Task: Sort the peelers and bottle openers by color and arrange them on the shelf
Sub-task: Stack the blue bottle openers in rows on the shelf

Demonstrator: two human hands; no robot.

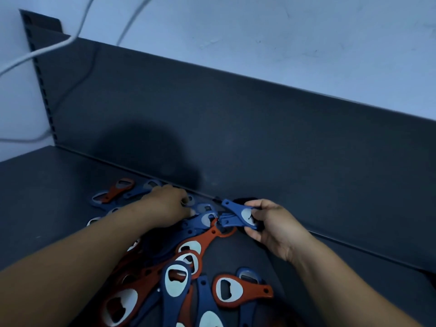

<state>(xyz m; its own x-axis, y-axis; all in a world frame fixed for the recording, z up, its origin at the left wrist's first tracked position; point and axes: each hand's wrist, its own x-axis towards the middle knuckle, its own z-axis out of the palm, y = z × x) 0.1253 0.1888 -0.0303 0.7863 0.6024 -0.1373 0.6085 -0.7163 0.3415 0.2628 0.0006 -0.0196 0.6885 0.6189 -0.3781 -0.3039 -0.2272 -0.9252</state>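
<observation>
We see a dark grey metal shelf [47, 185] with a matching upright back panel [259, 138], set against a pale wall [259, 31]. A loose heap of blue and orange-red plastic bottle openers with silvery oval metal insets [179, 279] lies on it, running from the near edge up to the back panel.

The right hand [271, 227] is raised just above the far end of the heap, beside the back panel. Its fingers [254, 204] and thumb are clamped on the wide ends of a small bunch of blue bottle openers [236, 212], whose narrow handles point left.

The left hand [165, 206] reaches palm-down into the far part of the heap, close to the back panel. Its fingers curl down among blue openers, and we cannot tell whether they grip one.

One orange-red opener [236, 291] lies at the heap's near right edge. Another orange-red one [118, 188] lies at the far left among a few blue ones. A white cable [47, 47] hangs over the panel's top left corner.
</observation>
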